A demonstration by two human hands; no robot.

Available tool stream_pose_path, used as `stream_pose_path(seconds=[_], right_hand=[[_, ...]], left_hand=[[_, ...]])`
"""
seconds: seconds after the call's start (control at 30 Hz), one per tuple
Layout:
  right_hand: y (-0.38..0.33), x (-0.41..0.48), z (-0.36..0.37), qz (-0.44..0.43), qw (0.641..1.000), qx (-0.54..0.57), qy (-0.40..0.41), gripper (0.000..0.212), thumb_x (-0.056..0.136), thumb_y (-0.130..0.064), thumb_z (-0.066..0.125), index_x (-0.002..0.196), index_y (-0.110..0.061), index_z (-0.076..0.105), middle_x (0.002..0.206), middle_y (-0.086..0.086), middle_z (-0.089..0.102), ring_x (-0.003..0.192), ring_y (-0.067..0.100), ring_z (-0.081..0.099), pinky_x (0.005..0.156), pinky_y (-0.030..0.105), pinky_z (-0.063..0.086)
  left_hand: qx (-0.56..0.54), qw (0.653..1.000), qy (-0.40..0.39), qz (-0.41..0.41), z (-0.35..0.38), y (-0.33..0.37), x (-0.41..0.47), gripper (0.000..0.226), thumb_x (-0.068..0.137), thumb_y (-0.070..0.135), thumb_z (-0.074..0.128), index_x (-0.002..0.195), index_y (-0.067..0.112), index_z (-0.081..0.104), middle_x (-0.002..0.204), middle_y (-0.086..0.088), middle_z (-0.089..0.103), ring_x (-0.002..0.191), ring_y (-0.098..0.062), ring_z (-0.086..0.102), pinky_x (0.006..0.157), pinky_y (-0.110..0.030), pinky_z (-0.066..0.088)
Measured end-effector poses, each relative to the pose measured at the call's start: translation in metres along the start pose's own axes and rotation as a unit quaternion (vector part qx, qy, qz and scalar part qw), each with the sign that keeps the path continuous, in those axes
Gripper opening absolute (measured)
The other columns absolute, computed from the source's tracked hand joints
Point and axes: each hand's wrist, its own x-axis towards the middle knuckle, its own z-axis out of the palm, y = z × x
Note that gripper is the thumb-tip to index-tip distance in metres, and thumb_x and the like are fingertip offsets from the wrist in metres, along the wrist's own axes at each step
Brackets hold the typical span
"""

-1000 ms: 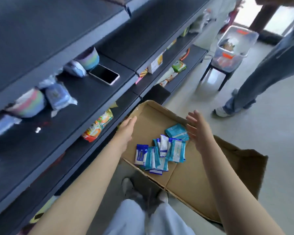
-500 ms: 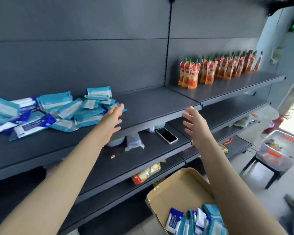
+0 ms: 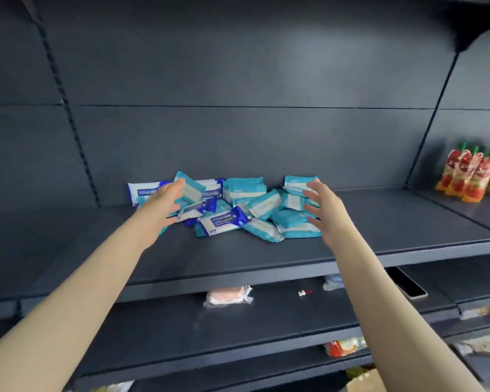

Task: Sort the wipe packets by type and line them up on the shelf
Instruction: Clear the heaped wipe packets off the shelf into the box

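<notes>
A loose heap of wipe packets lies on the dark shelf in front of me. Teal packets make up the middle and right of the heap. White packets with blue labels lie at the left and front. My left hand reaches in at the heap's left edge, fingers spread and loosely bent, holding nothing. My right hand is at the heap's right edge, fingers spread, close to the teal packets. Whether either hand touches a packet is unclear.
Red and yellow spouted pouches stand on the neighbouring shelf section to the right. On the shelf below lie a wrapped pink item, a small white piece and a phone. Snack packs sit lower down.
My view swung up from the cardboard box on the floor to the shelf. Both empty hands moved from over the box to either side of the packet heap.
</notes>
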Motion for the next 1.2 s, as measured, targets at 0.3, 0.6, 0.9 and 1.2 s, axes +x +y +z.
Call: stream_pose_path(seconds=[0.3, 0.6, 0.9, 1.2], right_hand=[[0.022, 0.081, 0.124, 0.000, 0.993, -0.064, -0.100, 0.043, 0.099, -0.051, 0.047, 0.134, -0.026, 0.055, 0.130, -0.010, 0.059, 0.121, 0.019, 0.054, 0.100, 0.038, 0.039], [0.044, 0.177, 0.220, -0.089, 0.964, -0.153, -0.200, 0.033, 0.096, -0.038, 0.061, 0.125, -0.022, 0.063, 0.116, -0.009, 0.064, 0.104, 0.005, 0.059, 0.086, 0.020, 0.039], [0.071, 0.225, 0.284, -0.143, 0.880, -0.366, -0.267, 0.032, 0.084, -0.020, 0.077, 0.115, -0.016, 0.068, 0.098, -0.006, 0.064, 0.092, 0.008, 0.060, 0.076, 0.019, 0.049], [0.040, 0.258, 0.214, -0.175, 0.921, -0.313, -0.152, 0.021, 0.084, -0.008, 0.076, 0.100, -0.021, 0.071, 0.088, -0.002, 0.071, 0.077, 0.012, 0.063, 0.076, 0.020, 0.047]], left_hand=[[0.050, 0.997, 0.053, -0.030, -0.076, -0.041, 0.070, 0.045, 0.094, 0.060, 0.046, 0.133, 0.038, 0.047, 0.145, 0.008, 0.046, 0.128, -0.017, 0.047, 0.111, -0.041, 0.037], [0.168, 0.983, 0.074, 0.013, -0.093, -0.059, 0.162, 0.060, 0.090, 0.053, 0.060, 0.145, 0.040, 0.040, 0.154, 0.012, 0.036, 0.139, -0.012, 0.036, 0.106, -0.032, 0.038], [0.341, 0.934, 0.062, 0.089, -0.120, -0.072, 0.224, 0.057, 0.094, 0.037, 0.062, 0.147, 0.029, 0.042, 0.156, 0.006, 0.033, 0.142, -0.014, 0.032, 0.112, -0.030, 0.027], [0.597, 0.780, 0.081, 0.169, -0.138, -0.078, 0.268, 0.021, 0.096, 0.038, 0.054, 0.114, 0.035, 0.065, 0.115, 0.010, 0.058, 0.107, -0.019, 0.047, 0.090, -0.036, 0.036]])
